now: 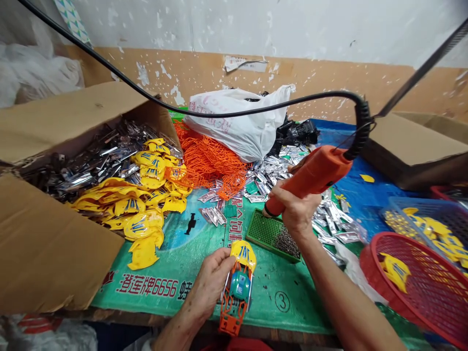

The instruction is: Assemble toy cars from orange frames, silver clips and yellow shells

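Left hand: I pinch the toy body [241, 286] near its yellow end, its long axis pointing away from me.
Right hand [300, 214]: I grip the orange driver [317, 170]; toy body lies leftward and closer to me.
Driver tip: at the green basket [263, 229], contact perhaps.

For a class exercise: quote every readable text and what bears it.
"澄莲牌6656": printed green sheet.
"3", circled: same sheet.
"饲料": same sheet.
Same sheet's black lettering: unclear.
White plastic bag: red lettering, too creased.
Yellow shells: blue marks, unclear.
Wall paper scrap: too small.
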Motion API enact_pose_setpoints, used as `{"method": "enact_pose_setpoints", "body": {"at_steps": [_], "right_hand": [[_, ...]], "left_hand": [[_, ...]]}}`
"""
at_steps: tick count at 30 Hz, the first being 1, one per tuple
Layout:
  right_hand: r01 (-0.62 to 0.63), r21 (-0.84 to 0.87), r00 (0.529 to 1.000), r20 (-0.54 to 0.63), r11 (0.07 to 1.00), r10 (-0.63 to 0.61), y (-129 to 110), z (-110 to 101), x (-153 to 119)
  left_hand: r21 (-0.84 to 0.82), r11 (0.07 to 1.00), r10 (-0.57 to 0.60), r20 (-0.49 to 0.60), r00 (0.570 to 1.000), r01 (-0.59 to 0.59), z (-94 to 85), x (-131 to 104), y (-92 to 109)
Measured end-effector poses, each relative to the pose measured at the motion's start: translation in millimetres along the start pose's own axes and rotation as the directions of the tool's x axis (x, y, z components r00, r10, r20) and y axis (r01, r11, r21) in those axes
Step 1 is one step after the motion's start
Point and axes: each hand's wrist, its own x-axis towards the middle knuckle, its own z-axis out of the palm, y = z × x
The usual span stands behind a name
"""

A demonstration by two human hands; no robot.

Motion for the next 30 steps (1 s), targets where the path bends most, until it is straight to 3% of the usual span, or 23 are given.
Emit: {"method": "enact_pose_setpoints", "body": {"at_steps": [13,24,30], "right_hand": [[0.027,-0.008,1.0,-0.003,1.0,-0.027,2,0,1],[0.042,-0.006,0.999,-0.002,0.999,-0.042,2,2,-1],[0.028,0.065,0.999,-0.032,0.997,-0.026,-7,1,4]], "left_hand": [[-0.032,0.999,-0.028,0.02,0.999,0.028,-0.1,0,2],[-0.037,0.999,-0.008,-0.067,0.998,0.006,4.1,1,1],[-0.063,0.998,-0.002,-0.055,0.998,-0.001,2.2,0,1]]}}
